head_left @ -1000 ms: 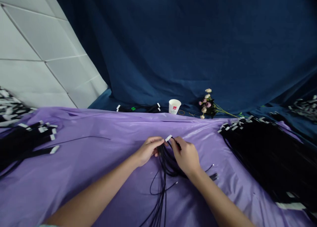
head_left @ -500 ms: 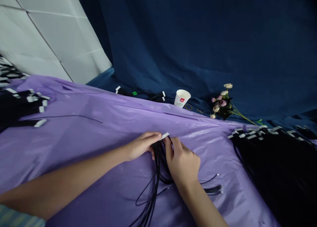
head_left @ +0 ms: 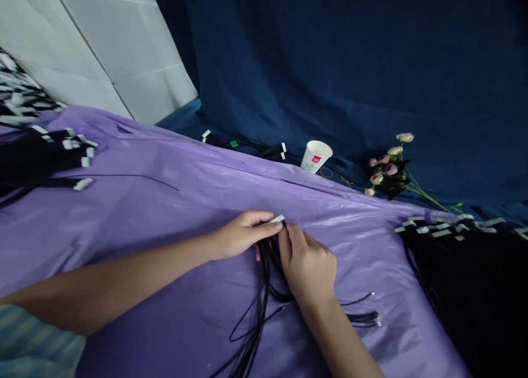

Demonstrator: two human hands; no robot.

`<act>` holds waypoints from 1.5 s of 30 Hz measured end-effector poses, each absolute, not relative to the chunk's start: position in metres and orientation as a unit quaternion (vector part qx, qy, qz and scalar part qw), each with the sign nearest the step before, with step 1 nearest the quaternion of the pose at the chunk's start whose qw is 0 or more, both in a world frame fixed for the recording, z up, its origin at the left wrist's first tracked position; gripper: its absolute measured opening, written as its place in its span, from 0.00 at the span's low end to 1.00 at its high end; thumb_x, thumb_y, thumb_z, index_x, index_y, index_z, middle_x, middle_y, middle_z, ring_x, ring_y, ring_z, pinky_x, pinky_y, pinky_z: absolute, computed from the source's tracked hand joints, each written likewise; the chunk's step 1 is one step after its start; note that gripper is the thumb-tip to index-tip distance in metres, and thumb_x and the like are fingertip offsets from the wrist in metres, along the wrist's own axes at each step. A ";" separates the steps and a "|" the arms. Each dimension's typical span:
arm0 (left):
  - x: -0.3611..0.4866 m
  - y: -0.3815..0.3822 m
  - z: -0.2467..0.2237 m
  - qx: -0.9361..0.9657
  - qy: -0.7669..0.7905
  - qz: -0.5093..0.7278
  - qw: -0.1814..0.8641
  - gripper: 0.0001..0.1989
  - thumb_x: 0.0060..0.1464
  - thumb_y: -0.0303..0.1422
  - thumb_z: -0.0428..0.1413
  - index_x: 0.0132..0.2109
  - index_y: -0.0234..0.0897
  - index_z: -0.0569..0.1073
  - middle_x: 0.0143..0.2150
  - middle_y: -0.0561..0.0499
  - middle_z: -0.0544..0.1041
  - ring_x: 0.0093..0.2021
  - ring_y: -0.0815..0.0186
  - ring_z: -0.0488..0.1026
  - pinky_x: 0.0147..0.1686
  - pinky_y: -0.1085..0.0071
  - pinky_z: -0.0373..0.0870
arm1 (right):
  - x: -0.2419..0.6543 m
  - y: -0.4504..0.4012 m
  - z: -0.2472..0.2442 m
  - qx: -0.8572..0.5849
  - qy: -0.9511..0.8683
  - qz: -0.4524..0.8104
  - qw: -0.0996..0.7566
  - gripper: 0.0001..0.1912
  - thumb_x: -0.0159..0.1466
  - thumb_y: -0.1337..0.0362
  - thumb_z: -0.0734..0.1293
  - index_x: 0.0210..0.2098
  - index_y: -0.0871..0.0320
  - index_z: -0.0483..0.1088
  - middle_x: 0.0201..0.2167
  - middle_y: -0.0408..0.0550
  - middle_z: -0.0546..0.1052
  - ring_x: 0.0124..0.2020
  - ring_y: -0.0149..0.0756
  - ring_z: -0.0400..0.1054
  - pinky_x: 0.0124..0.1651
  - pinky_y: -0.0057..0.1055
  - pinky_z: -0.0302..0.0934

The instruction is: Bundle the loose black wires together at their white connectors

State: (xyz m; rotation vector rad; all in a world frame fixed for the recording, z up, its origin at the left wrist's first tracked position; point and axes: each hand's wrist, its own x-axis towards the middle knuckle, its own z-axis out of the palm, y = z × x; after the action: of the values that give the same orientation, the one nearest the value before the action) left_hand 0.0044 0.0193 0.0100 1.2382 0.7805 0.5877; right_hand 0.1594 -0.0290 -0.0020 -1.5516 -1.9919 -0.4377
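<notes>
A bundle of thin black cables [head_left: 260, 317] hangs down from between my hands onto the purple cloth. Its white end piece [head_left: 278, 219] shows at the top, partly under my left thumb. My left hand [head_left: 243, 235] is closed round the top of the bundle from the left. Pressed close on the right, my right hand [head_left: 309, 259] pinches at the same end, its fingertips touching the black strands just below the white piece. Loose cable ends with small shiny tips [head_left: 367, 318] lie beyond my right wrist.
Piles of black cables with white ends lie at the left [head_left: 33, 158] and right [head_left: 466, 279] on the purple cloth [head_left: 165, 224]. Behind its raised edge are a white paper cup [head_left: 315, 157], artificial flowers [head_left: 388, 169] and more cables [head_left: 268, 151]. A dark blue curtain [head_left: 330, 53] hangs behind.
The view has shifted, so the background sits further right. My left thumb has moved along the white piece and now covers more of it. My right fingertips stay at the bundle.
</notes>
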 end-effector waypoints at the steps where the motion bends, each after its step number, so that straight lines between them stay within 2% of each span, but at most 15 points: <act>1: 0.004 0.019 0.008 0.557 0.351 0.267 0.704 0.18 0.57 0.46 0.55 0.33 0.34 0.68 0.25 0.55 0.68 0.24 0.72 0.68 0.20 0.76 0.67 | 0.162 -0.029 -0.002 -0.572 -0.756 -0.126 0.293 0.11 0.69 0.64 0.59 0.35 0.57 0.73 0.19 0.41 0.75 0.16 0.31 0.67 0.23 0.29 0.46; 5: 0.002 0.020 0.002 0.515 0.374 0.302 0.710 0.18 0.55 0.47 0.57 0.34 0.35 0.68 0.26 0.55 0.69 0.23 0.71 0.68 0.18 0.76 0.64 | 0.182 -0.028 0.003 -0.537 -0.763 0.027 0.360 0.09 0.67 0.64 0.63 0.46 0.58 0.70 0.32 0.45 0.78 0.29 0.31 0.72 0.33 0.24 0.61; 8: 0.002 0.022 0.000 0.449 0.400 0.340 0.723 0.17 0.53 0.46 0.59 0.34 0.35 0.67 0.28 0.54 0.70 0.24 0.71 0.69 0.17 0.77 0.62 | 0.198 -0.027 0.008 -0.545 -0.737 -0.010 0.401 0.13 0.64 0.60 0.68 0.46 0.59 0.68 0.35 0.48 0.75 0.34 0.34 0.70 0.38 0.27 0.64; 11: 0.003 0.023 0.001 0.410 0.411 0.357 0.731 0.17 0.52 0.45 0.60 0.35 0.35 0.67 0.29 0.54 0.70 0.24 0.71 0.69 0.17 0.76 0.61 | 0.205 -0.029 0.012 -0.536 -0.733 -0.084 0.411 0.09 0.62 0.59 0.69 0.38 0.57 0.68 0.32 0.46 0.73 0.32 0.34 0.68 0.35 0.28 0.62; 14: 0.003 0.023 0.001 0.405 0.416 0.367 0.727 0.18 0.52 0.46 0.60 0.34 0.35 0.66 0.28 0.54 0.70 0.24 0.72 0.68 0.18 0.76 0.61 | 0.202 -0.036 0.014 -0.531 -0.746 -0.092 0.392 0.07 0.64 0.62 0.68 0.31 0.56 0.68 0.25 0.42 0.70 0.25 0.30 0.64 0.31 0.25 0.58; 18: 0.004 0.022 -0.001 0.417 0.408 0.379 0.719 0.19 0.53 0.47 0.59 0.33 0.35 0.65 0.27 0.54 0.69 0.23 0.72 0.67 0.18 0.76 0.59 | 0.188 -0.046 0.014 -0.566 -0.731 -0.046 0.379 0.06 0.65 0.63 0.67 0.33 0.57 0.73 0.24 0.42 0.74 0.20 0.27 0.61 0.27 0.25 0.55; 21: 0.005 0.022 -0.002 0.432 0.398 0.386 0.712 0.18 0.55 0.47 0.58 0.32 0.35 0.65 0.25 0.55 0.68 0.22 0.73 0.65 0.19 0.76 0.59 | 0.178 -0.052 0.017 -0.582 -0.707 0.082 0.394 0.07 0.62 0.61 0.69 0.31 0.58 0.74 0.24 0.42 0.75 0.21 0.27 0.63 0.27 0.24 0.55; 24: 0.004 0.022 -0.003 0.443 0.394 0.385 0.707 0.18 0.56 0.47 0.56 0.32 0.35 0.65 0.25 0.55 0.67 0.22 0.73 0.65 0.19 0.76 0.58 | 0.170 -0.054 0.019 -0.574 -0.650 0.318 0.382 0.10 0.61 0.58 0.69 0.27 0.58 0.73 0.20 0.41 0.72 0.19 0.26 0.61 0.23 0.23 0.54; 26: 0.003 0.022 -0.003 0.452 0.400 0.379 0.702 0.19 0.56 0.47 0.56 0.32 0.35 0.66 0.25 0.54 0.68 0.23 0.73 0.65 0.20 0.76 0.57 | 0.167 -0.054 0.019 -0.563 -0.604 0.446 0.345 0.12 0.60 0.55 0.69 0.30 0.59 0.74 0.19 0.40 0.69 0.17 0.25 0.57 0.21 0.22 0.52; 28: 0.002 0.021 -0.002 0.457 0.405 0.372 0.699 0.19 0.56 0.47 0.56 0.32 0.35 0.66 0.25 0.54 0.68 0.24 0.73 0.65 0.20 0.76 0.57 | 0.166 -0.053 0.018 -0.550 -0.587 0.506 0.311 0.15 0.59 0.53 0.69 0.33 0.59 0.75 0.19 0.40 0.69 0.16 0.25 0.56 0.20 0.23 0.51; 31: 0.002 0.021 -0.001 0.456 0.407 0.367 0.702 0.18 0.56 0.47 0.56 0.32 0.35 0.66 0.26 0.54 0.68 0.25 0.72 0.66 0.20 0.76 0.57 | 0.167 -0.051 0.016 -0.536 -0.602 0.514 0.294 0.14 0.60 0.53 0.68 0.35 0.60 0.74 0.22 0.41 0.70 0.19 0.26 0.57 0.22 0.23 0.52; 34: 0.001 0.020 -0.002 0.466 0.412 0.359 0.697 0.18 0.57 0.47 0.55 0.33 0.35 0.67 0.26 0.54 0.67 0.25 0.71 0.66 0.21 0.76 0.56 | 0.165 -0.048 0.015 -0.501 -0.647 0.494 0.292 0.14 0.61 0.55 0.67 0.27 0.60 0.70 0.20 0.39 0.64 0.22 0.26 0.54 0.25 0.24 0.50; 37: 0.001 0.019 -0.004 0.487 0.408 0.362 0.682 0.17 0.58 0.46 0.55 0.33 0.35 0.68 0.27 0.54 0.68 0.27 0.71 0.66 0.25 0.75 0.58 | 0.161 -0.047 0.014 -0.491 -0.659 0.485 0.299 0.20 0.66 0.54 0.62 0.22 0.59 0.64 0.19 0.39 0.60 0.22 0.27 0.52 0.25 0.25 0.48; 40: 0.001 0.017 -0.004 0.499 0.397 0.377 0.671 0.17 0.58 0.46 0.55 0.32 0.35 0.68 0.28 0.54 0.67 0.29 0.70 0.66 0.29 0.73 0.61 | 0.158 -0.049 0.013 -0.511 -0.622 0.503 0.315 0.23 0.69 0.53 0.56 0.24 0.59 0.65 0.20 0.40 0.63 0.22 0.28 0.56 0.26 0.25 0.50; 45: 0.002 0.015 -0.001 0.517 0.397 0.374 0.659 0.17 0.59 0.46 0.53 0.32 0.35 0.68 0.27 0.54 0.68 0.30 0.69 0.66 0.31 0.72 0.61 | 0.156 -0.050 0.013 -0.539 -0.558 0.543 0.321 0.23 0.69 0.50 0.54 0.29 0.59 0.68 0.24 0.43 0.70 0.20 0.27 0.60 0.23 0.24 0.51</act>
State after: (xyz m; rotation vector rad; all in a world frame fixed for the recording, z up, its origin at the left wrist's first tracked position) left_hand 0.0015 0.0152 -0.0009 1.1705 0.8995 0.8463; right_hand 0.1563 -0.0501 0.0126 -1.4167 -1.4662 1.4270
